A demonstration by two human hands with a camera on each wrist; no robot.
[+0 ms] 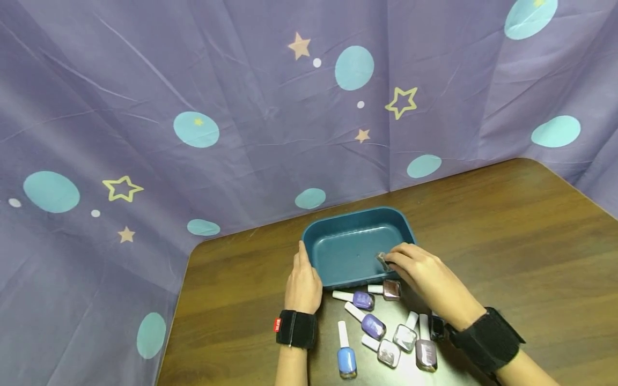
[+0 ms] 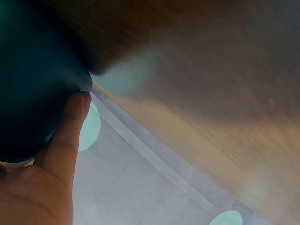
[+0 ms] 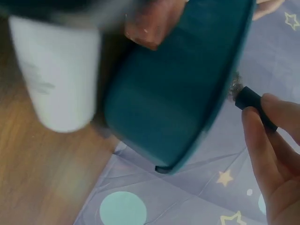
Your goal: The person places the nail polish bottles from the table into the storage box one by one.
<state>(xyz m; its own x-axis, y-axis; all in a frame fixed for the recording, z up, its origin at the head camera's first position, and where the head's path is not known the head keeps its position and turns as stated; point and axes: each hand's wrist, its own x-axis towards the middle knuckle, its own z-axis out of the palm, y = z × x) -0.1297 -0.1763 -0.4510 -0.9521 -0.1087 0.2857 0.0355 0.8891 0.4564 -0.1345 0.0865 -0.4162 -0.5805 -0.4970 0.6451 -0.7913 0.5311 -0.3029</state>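
A teal plastic bin [image 1: 354, 244] stands on the wooden table near the curtain. Along its left wall lies my left hand [image 1: 303, 284], fingers straight and touching the outside; the left wrist view shows a finger [image 2: 68, 136] against the bin's dark side. Over the bin's front right part, my right hand [image 1: 425, 271] pinches a small glittery nail polish bottle [image 1: 383, 261] by its black cap [image 3: 253, 105]. In the right wrist view the glittery glass [image 3: 236, 88] shows just past the bin's rim, partly hidden.
In front of the bin lie several nail polish bottles: a brown one [image 1: 391, 290], purple ones [image 1: 373, 326], silver ones [image 1: 388, 354], a grey-mauve one [image 1: 426, 355] and a blue one [image 1: 346, 361]. A black bottle [image 1: 437, 328] is beside my right wrist. A patterned curtain [image 1: 270, 107] hangs behind.
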